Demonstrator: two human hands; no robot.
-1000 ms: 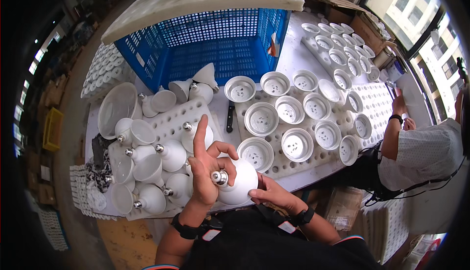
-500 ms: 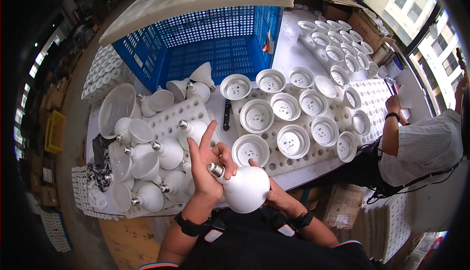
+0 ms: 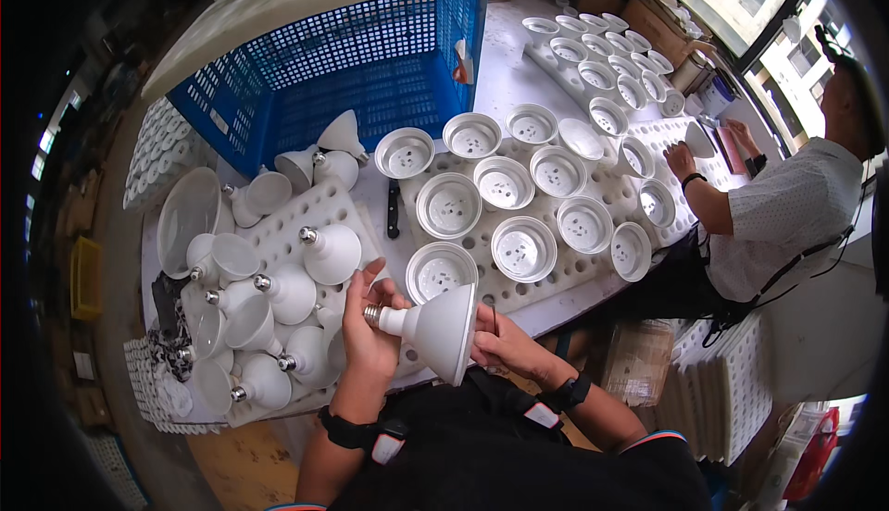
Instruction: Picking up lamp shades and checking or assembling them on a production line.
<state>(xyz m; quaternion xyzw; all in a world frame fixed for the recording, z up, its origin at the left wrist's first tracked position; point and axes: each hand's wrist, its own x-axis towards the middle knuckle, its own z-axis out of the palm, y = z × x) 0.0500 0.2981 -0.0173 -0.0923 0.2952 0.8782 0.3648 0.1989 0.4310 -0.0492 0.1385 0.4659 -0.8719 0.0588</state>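
Observation:
In front of my body I hold a white reflector light bulb (image 3: pixel 431 328) on its side, its metal screw base pointing left and its wide rim right. My left hand (image 3: pixel 372 330) is closed round the neck by the base. At the rim, the bent fingers of my right hand (image 3: pixel 511 346) grip the wide end; part of them is hidden behind it. Left of my hands, several similar bulbs (image 3: pixel 331 254) lie on a white foam tray (image 3: pixel 343 210) with round holes. Just beyond my hands are white round cups (image 3: pixel 442 272) with small slots in their floors.
A blue plastic crate (image 3: pixel 370 85) lies on its side at the back, a foam slab (image 3: pixel 324 20) on top. A black-handled knife (image 3: pixel 394 207) lies between the trays. At the right a co-worker (image 3: pixel 787 187) handles a white cup. More cups (image 3: pixel 597 74) stand at the far right.
The bulb has turned so that its rim now faces right. My left fingers have come down round its neck. The view has shifted, and the co-worker shows more fully.

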